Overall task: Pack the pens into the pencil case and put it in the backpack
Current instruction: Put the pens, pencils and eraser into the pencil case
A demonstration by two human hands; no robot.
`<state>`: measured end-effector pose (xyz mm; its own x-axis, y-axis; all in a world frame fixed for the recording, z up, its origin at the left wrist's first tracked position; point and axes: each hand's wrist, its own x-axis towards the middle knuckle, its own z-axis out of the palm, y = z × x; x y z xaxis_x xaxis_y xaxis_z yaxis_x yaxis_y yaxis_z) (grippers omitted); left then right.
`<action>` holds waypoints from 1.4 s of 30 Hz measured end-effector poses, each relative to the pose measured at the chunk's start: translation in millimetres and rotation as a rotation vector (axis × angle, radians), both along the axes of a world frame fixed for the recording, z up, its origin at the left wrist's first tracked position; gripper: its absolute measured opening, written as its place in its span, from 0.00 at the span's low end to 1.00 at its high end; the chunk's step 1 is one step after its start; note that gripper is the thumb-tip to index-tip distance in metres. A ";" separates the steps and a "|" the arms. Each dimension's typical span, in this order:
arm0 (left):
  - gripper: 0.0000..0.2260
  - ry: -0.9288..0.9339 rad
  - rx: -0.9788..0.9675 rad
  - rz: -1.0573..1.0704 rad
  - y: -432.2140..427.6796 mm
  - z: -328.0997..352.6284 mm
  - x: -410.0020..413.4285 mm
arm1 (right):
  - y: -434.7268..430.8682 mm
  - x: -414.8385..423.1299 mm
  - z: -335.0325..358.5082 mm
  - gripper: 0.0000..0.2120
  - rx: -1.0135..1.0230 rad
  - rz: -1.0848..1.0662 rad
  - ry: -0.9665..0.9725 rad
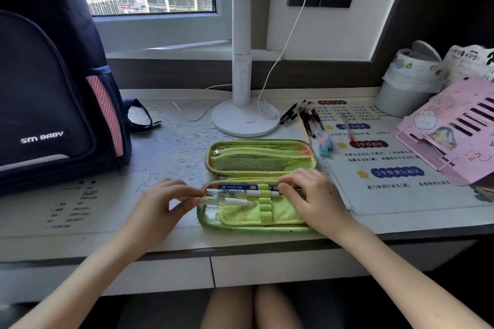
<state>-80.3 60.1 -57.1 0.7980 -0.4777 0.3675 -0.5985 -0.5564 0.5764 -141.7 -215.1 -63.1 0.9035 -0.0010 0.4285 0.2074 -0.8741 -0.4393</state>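
Backpack (pixel 45 104), dark navy with a pink mesh side pocket, stood upright at the left of the frame on the desk (pixel 187 238), well apart from the case. Left hand (pixel 163 203), lower left of centre, pinched the left end of a clear pen (pixel 230 200) between thumb and fingertips. The grip sat right at the case's left edge, and the rest of the pen ran rightward out of the pinch. The pen lay roughly level over the lower half of the pencil case (pixel 262 159), its tip just short of the elastic loop strip (pixel 264 205). The green case lay open flat at centre frame, mesh lid half toward the window, loop half nearest the person. A white lamp base (pixel 246 120) stood above the case in the frame, near its far edge. Two stowed pens (pixel 235 187), one blue and one white, sat side by side through the loops just above the clear pen. Right hand (pixel 312 195) was curled over their right ends, thumb and fingertips closing on them; which pen it gripped could not be told. Loose pens (pixel 302 115) lay in a bunch on the desk to the upper right of the case, with a red-tipped pen (pixel 347 128) further right. A pink-and-blue eraser (pixel 324 145) lay just beside the case's upper right corner. A pink stand (pixel 454 128) leaned at the right edge of the frame.
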 end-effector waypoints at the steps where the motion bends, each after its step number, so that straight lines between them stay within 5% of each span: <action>1: 0.06 -0.060 0.027 -0.008 -2.9 -0.4 0.6 | 0.2 -0.3 -0.5 0.07 -0.014 -0.004 -0.006; 6: 0.04 -0.222 0.094 -0.049 -20.3 0.2 2.8 | 1.9 0.6 -4.0 0.09 -0.098 -0.017 -0.009; 24: 0.05 -0.274 0.279 -0.187 -60.0 8.4 15.0 | 2.1 -1.5 -1.5 0.08 -0.082 0.009 0.027; 28: 0.09 -0.194 0.247 -0.154 -60.4 26.3 27.2 | -25.3 17.3 17.3 0.06 0.155 -0.199 -0.083; 30: 0.06 -0.166 0.134 -0.123 -67.2 38.6 34.5 | -46.3 42.7 28.4 0.08 0.062 -0.412 -0.104; 35: 0.01 -0.169 -0.064 -0.040 -86.5 60.8 53.0 | -71.4 120.5 35.8 0.13 -0.296 -0.669 0.302; 42: 0.01 -0.201 -0.054 0.021 -79.1 57.4 60.7 | -72.1 161.5 30.1 0.05 -0.401 -0.752 0.549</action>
